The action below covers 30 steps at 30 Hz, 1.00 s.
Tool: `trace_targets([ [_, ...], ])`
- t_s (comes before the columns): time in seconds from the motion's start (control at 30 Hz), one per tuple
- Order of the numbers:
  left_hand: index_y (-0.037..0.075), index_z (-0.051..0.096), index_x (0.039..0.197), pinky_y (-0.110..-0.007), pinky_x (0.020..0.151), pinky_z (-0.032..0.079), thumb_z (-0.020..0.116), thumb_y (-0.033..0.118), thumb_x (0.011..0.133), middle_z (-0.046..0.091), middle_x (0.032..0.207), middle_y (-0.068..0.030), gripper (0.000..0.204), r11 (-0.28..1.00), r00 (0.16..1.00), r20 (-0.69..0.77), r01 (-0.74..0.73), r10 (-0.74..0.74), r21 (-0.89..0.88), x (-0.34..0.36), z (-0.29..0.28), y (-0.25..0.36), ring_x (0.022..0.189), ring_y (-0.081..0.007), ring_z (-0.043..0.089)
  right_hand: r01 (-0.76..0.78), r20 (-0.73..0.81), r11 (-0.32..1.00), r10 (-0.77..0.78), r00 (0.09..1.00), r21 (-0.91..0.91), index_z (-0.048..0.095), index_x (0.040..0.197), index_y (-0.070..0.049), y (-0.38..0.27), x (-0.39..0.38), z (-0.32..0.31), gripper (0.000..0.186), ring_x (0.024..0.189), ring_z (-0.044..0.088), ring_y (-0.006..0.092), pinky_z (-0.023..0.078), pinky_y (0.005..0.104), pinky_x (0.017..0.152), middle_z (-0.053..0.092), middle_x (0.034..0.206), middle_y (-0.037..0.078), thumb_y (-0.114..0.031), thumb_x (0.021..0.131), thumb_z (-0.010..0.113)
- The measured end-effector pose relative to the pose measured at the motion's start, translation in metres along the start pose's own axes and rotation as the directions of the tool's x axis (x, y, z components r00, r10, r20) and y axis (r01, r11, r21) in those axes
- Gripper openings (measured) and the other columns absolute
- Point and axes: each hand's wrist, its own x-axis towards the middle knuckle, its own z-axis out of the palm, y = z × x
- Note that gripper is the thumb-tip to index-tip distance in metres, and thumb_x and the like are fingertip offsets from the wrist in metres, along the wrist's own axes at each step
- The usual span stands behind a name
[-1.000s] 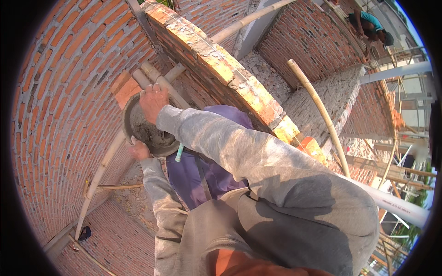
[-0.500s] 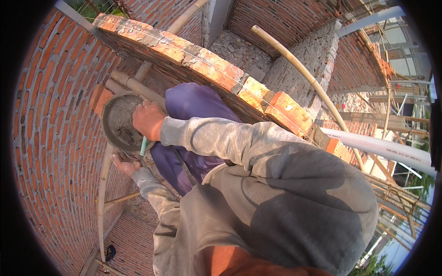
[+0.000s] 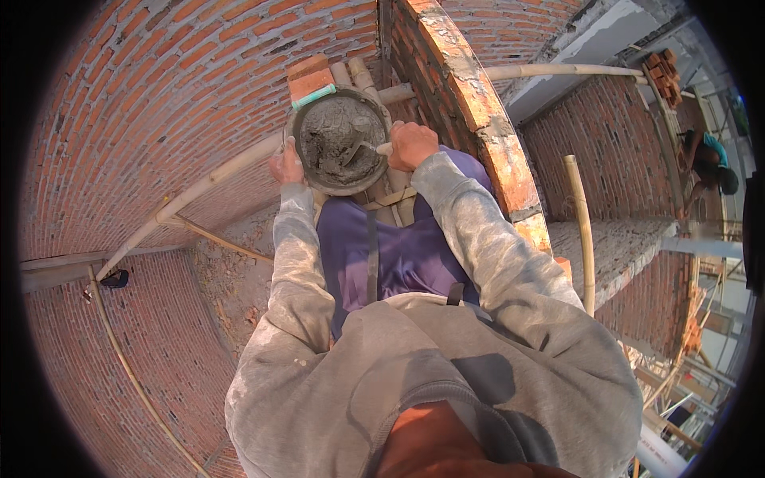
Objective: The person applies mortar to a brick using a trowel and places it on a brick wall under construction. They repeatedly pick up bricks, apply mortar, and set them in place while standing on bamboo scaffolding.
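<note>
A round dark bucket (image 3: 298, 171) of wet grey mortar (image 3: 331, 131) stands in front of me. My left hand (image 3: 287, 163) grips the bucket's left side, thumb up near the rim. On the other side, my right hand (image 3: 412, 146) is closed round the pale handle of a trowel (image 3: 358, 148). The trowel's metal end reaches over the rim to the mortar, part of it smeared and hard to make out. The bucket's handle, with a light green grip (image 3: 314, 96), rests along the far left rim.
Red bricks (image 3: 309, 77) sit behind the bucket, next to bamboo poles (image 3: 360, 76). A brick wall (image 3: 506, 163) with mortar on its top runs close along my right. Another bamboo pole (image 3: 215, 179) slants past on the left. A person (image 3: 709, 163) is far off at right.
My view has turned, so the bucket appears further right and higher. Its green grip has gone from the near side to the far left rim. My right hand now shows the trowel.
</note>
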Motion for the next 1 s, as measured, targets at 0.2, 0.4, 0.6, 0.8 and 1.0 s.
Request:
trace_targets([
  [0.2,-0.011,0.072,0.114,-0.050,0.082,0.053,0.078,0.033,0.092,0.076,0.102,-0.0234,0.049,0.945,0.924,-0.276,0.305,-0.263,0.121,-0.044,0.037,-0.002,0.082,-0.0382,0.069,0.322,0.113,0.806,-0.307,0.945,-0.496,0.078,0.117,-0.011,-0.014,0.017,0.007,0.027,0.109,0.077,0.0306,0.062,0.0470,0.092,0.079,0.111,0.010,-0.018,0.091,0.075],
  [0.4,-0.006,0.071,0.100,-0.045,0.063,0.051,0.069,0.032,0.099,0.070,0.092,-0.0152,0.038,0.794,0.784,-0.300,0.365,-0.544,-0.487,-0.095,0.023,-0.041,0.074,-0.0285,0.064,0.562,0.315,0.623,-0.470,0.825,-0.544,0.077,0.113,-0.008,-0.037,0.037,-0.066,0.021,0.106,0.078,0.0348,0.063,0.0485,0.088,0.078,0.110,0.014,-0.014,0.095,0.067],
  [0.6,-0.004,0.070,0.099,-0.051,0.070,0.050,0.062,0.038,0.102,0.069,0.085,-0.0170,0.043,0.909,0.752,-0.512,0.321,-0.415,-0.266,-0.096,0.035,-0.042,0.075,-0.0325,0.064,0.505,0.339,0.717,-0.379,0.861,-0.481,0.075,0.122,-0.004,-0.076,0.116,-0.083,0.029,0.119,0.073,0.0390,0.061,0.0496,0.096,0.075,0.122,0.022,-0.014,0.097,0.064],
  [0.8,-0.002,0.073,0.126,-0.053,0.095,0.051,0.061,0.041,0.104,0.074,0.114,-0.0223,0.050,0.937,0.745,-0.576,0.324,-0.336,-0.128,-0.101,0.031,-0.032,0.103,-0.0395,0.069,0.555,0.490,0.717,-0.335,0.805,-0.421,0.077,0.130,-0.011,-0.100,0.056,0.061,0.033,0.118,0.075,0.0357,0.064,0.0493,0.098,0.077,0.127,0.015,-0.013,0.098,0.068],
  [1.0,-0.007,0.069,0.130,-0.052,0.099,0.049,0.058,0.038,0.105,0.064,0.122,-0.0225,0.052,0.958,0.780,-0.557,0.236,-0.285,-0.160,-0.099,0.033,-0.046,0.112,-0.0411,0.064,0.669,0.482,0.668,-0.492,0.725,-0.326,0.076,0.112,-0.004,-0.047,0.037,-0.024,0.023,0.104,0.078,0.0382,0.062,0.0495,0.088,0.078,0.104,0.021,-0.020,0.099,0.066],
])
